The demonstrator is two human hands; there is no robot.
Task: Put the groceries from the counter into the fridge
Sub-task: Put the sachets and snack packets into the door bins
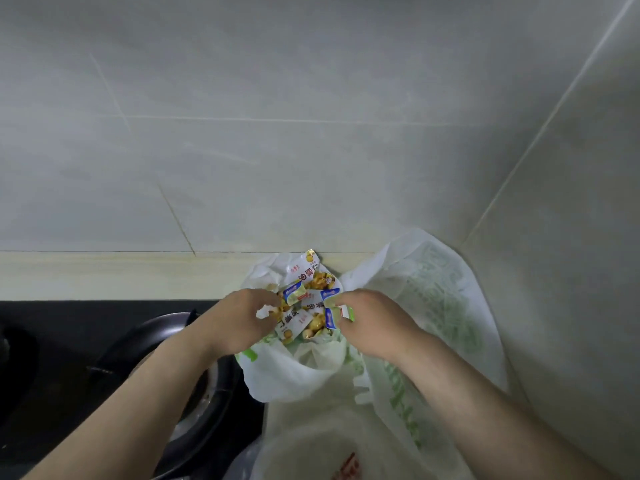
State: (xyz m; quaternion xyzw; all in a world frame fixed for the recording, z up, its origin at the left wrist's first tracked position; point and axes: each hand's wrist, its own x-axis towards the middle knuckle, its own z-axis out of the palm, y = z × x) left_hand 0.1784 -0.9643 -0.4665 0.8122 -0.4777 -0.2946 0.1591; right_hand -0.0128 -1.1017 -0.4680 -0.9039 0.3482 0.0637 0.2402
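At the far left a black stove point(52, 358) is set into the bench point(104, 275), its round burner point(194, 393) partly under your forearm. Your left grip point(242, 320) is curled against the left side of a heap of small snack packets point(304, 306), fingers closed into the bundle. The packets sit in the open mouth of a small white plastic bag point(294, 372) on the bench, close to the tiled wall point(311, 133). Your right grip point(370, 323) pinches the heap's right edge, with a blue, white and green packet caught between thumb and fingers. Further right a larger white bag with green print point(433, 299) slumps into the corner, and a third bag with red print point(346, 469) lies at the bottom edge. The fridge is not in view. Expect the packets to be light, glossy and slippery, each one soft and crinkly, so a loose handful will likely shed a few. They look sturdy enough to squeeze. You would probably do better to cup the heap from both sides, or gather the thin bag's rim and lift bag and all, supporting it underneath, since the film may stretch.
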